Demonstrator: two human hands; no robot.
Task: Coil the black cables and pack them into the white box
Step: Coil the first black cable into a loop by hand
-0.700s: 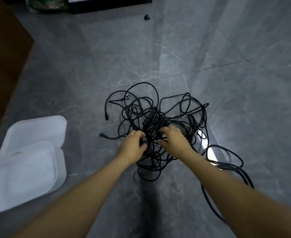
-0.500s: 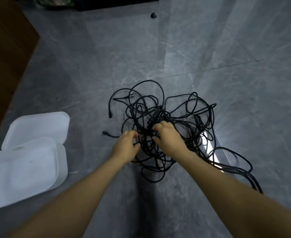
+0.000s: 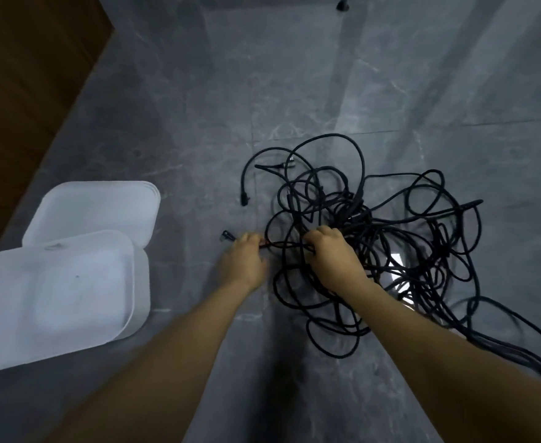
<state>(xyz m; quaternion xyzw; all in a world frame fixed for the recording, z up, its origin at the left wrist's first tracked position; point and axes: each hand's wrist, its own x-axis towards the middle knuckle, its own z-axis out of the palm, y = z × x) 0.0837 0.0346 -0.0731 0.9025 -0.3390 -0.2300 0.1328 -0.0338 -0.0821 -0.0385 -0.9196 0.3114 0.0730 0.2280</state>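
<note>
Left hand point(image 3: 243, 258) and right hand point(image 3: 330, 254) each grip one strand running left-right between them, its plug point(image 3: 226, 235) just left of the left hand, black cables point(image 3: 374, 238) tangled rightward

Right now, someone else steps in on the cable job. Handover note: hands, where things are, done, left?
Left hand: grips one black cable strand near its plug end, at the pile's left edge.
Right hand: grips strands in the tangled pile of black cables on the grey tiled floor.
One strand runs between the two hands.
White plastic box: on the floor to the left, apart from the pile; its white lid lies just behind it. No cable shows in it.
Done: nothing coiled or packed.
Left: free each cable, coil it, pack all into the box.
</note>
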